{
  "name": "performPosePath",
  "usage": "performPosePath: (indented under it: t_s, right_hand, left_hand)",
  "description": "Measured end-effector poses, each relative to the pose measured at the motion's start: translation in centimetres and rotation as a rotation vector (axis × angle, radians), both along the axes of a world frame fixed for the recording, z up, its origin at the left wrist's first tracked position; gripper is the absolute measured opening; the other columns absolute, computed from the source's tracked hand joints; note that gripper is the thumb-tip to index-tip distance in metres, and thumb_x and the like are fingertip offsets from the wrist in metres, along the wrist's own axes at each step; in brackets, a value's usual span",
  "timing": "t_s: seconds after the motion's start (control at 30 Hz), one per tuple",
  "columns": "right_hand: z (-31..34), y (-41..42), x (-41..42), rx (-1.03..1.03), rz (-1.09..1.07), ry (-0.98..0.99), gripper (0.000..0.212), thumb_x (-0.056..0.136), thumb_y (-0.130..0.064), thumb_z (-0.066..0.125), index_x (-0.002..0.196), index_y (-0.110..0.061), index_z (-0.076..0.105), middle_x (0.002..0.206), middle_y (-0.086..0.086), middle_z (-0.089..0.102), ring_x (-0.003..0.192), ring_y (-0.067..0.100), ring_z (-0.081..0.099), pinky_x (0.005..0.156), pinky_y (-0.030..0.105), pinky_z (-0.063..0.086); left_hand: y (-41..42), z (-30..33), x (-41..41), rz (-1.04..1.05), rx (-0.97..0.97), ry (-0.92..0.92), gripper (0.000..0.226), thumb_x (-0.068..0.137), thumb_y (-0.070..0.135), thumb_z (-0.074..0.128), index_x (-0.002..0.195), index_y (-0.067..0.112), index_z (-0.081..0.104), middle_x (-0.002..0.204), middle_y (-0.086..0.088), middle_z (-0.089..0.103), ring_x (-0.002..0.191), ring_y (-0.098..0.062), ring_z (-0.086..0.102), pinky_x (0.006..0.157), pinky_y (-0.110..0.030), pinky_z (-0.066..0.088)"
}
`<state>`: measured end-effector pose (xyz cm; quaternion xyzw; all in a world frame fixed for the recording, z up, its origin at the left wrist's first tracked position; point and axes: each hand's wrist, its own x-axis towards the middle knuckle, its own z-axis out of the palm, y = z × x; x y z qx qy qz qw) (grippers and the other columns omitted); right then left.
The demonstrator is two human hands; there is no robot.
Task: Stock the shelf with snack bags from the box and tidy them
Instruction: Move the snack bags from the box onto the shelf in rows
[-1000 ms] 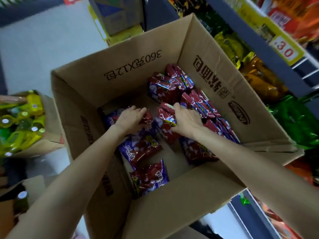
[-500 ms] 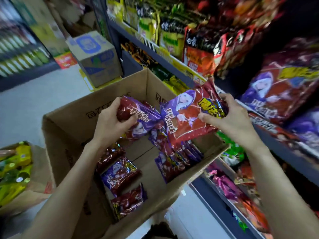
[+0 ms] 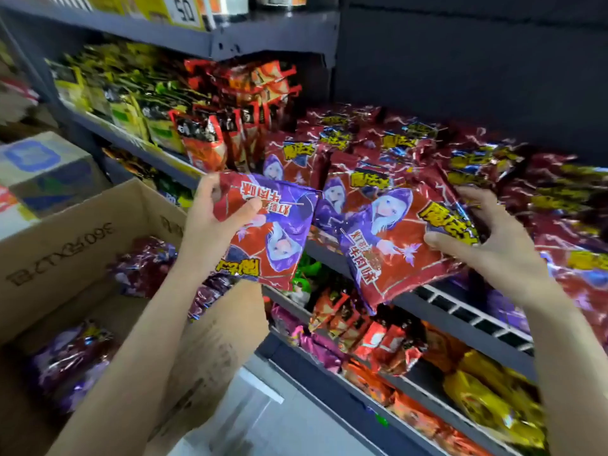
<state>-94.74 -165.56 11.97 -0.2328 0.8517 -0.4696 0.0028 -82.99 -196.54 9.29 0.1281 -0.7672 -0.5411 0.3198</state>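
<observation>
Left hand [image 3: 210,222] pinches 1 red-purple snack bag [image 3: 269,232] upside down, thumb on its front, above the open cardboard box [image 3: 75,232]. Right hand [image 3: 493,238] grips a 2nd bag [image 3: 394,245] by its right edge, at the shelf [image 3: 460,311] front against the stocked bags [image 3: 411,153]. More bags [image 3: 69,357] lie in the box

Dark metal shop shelving [image 3: 273,37] with yellow price tags [image 3: 184,11], pale grey floor [image 3: 263,422], dim light

Left hand [image 3: 210,225] grips red bag [image 3: 273,232]; right hand [image 3: 493,238] grips second bag [image 3: 394,245] at shelf [image 3: 460,327].
</observation>
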Motion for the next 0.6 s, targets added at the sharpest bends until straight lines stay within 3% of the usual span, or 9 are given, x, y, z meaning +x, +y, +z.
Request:
performPosePath:
  t_s: [0.07, 0.1, 0.2, 0.27, 0.37, 0.43, 0.5, 0.6]
  right_hand:
    - [0.5, 4.0, 0.1, 0.015, -0.062, 0.022, 0.071, 0.06, -0.046, 0.075, 0.124, -0.037, 0.046, 0.104, -0.024, 0.057, 0.105, 0.002, 0.053, 0.09, 0.022, 0.041]
    - [0.8, 5.9, 0.2, 0.02, -0.087, 0.038, 0.07, 0.062, -0.043, 0.076, 0.125, -0.037, 0.046, 0.103, -0.026, 0.056, 0.104, -0.001, 0.052, 0.09, 0.025, 0.043]
    - [1.6, 10.8, 0.3, 0.005, -0.168, 0.076, 0.062, 0.068, -0.031, 0.079, 0.122, -0.037, 0.048, 0.096, -0.032, 0.053, 0.084, -0.02, 0.053, 0.073, 0.008, 0.041]
    - [1.9, 13.1, 0.1, 0.0, -0.205, 0.097, 0.059, 0.068, -0.029, 0.08, 0.117, -0.038, 0.049, 0.096, -0.029, 0.056, 0.081, -0.027, 0.05, 0.066, -0.002, 0.037]
    - [1.9, 14.7, -0.9, 0.011, -0.184, 0.09, 0.065, 0.067, -0.033, 0.081, 0.123, -0.034, 0.049, 0.097, -0.023, 0.061, 0.081, -0.021, 0.055, 0.066, -0.002, 0.038]
    - [1.8, 14.5, -1.9, 0.038, -0.145, 0.097, 0.067, 0.068, -0.032, 0.081, 0.127, -0.03, 0.048, 0.098, -0.024, 0.059, 0.081, -0.025, 0.052, 0.066, -0.004, 0.036]
    - [1.8, 13.5, -2.7, 0.049, -0.116, 0.105, 0.066, 0.07, -0.032, 0.08, 0.127, -0.028, 0.047, 0.097, -0.027, 0.056, 0.079, -0.029, 0.049, 0.066, -0.005, 0.035]
    - [1.6, 11.0, -3.7, 0.072, -0.02, 0.138, 0.069, 0.07, -0.035, 0.081, 0.128, -0.03, 0.045, 0.097, -0.023, 0.06, 0.081, -0.015, 0.059, 0.071, 0.004, 0.041]
  left_hand:
    - [3.1, 0.0, -1.6, -0.073, -0.014, -0.027, 0.038, 0.078, 0.025, 0.072, 0.104, 0.031, 0.045, 0.097, 0.008, 0.065, 0.084, -0.002, 0.066, 0.076, -0.023, 0.053]
    - [4.6, 0.1, -2.3, -0.105, -0.049, -0.043, 0.044, 0.076, 0.03, 0.075, 0.106, 0.034, 0.044, 0.099, 0.009, 0.065, 0.087, -0.004, 0.066, 0.078, -0.027, 0.053]
    - [8.6, 0.8, -4.4, -0.167, -0.171, -0.07, 0.055, 0.07, 0.049, 0.076, 0.112, 0.043, 0.04, 0.105, 0.011, 0.065, 0.096, -0.005, 0.064, 0.085, -0.031, 0.052]
    - [10.7, 1.2, -5.7, -0.196, -0.245, -0.059, 0.056, 0.073, 0.048, 0.074, 0.116, 0.042, 0.04, 0.107, 0.016, 0.062, 0.104, -0.006, 0.06, 0.089, -0.029, 0.049]
    - [13.1, 1.3, -7.0, -0.252, -0.286, -0.078, 0.051, 0.078, 0.041, 0.07, 0.119, 0.037, 0.04, 0.102, 0.021, 0.061, 0.097, 0.01, 0.058, 0.084, -0.019, 0.048]
    - [13.7, 0.8, -7.4, -0.267, -0.233, -0.098, 0.046, 0.08, 0.033, 0.069, 0.116, 0.034, 0.041, 0.096, 0.022, 0.058, 0.089, 0.018, 0.055, 0.079, -0.01, 0.044]
    - [13.5, 0.0, -7.3, -0.271, -0.12, -0.108, 0.044, 0.078, 0.033, 0.071, 0.114, 0.026, 0.048, 0.095, 0.013, 0.062, 0.086, 0.004, 0.061, 0.079, -0.018, 0.048]
    - [12.9, -0.5, -6.4, -0.262, -0.032, -0.13, 0.053, 0.077, 0.036, 0.07, 0.122, 0.017, 0.049, 0.1, 0.004, 0.065, 0.088, -0.006, 0.063, 0.078, -0.022, 0.049]
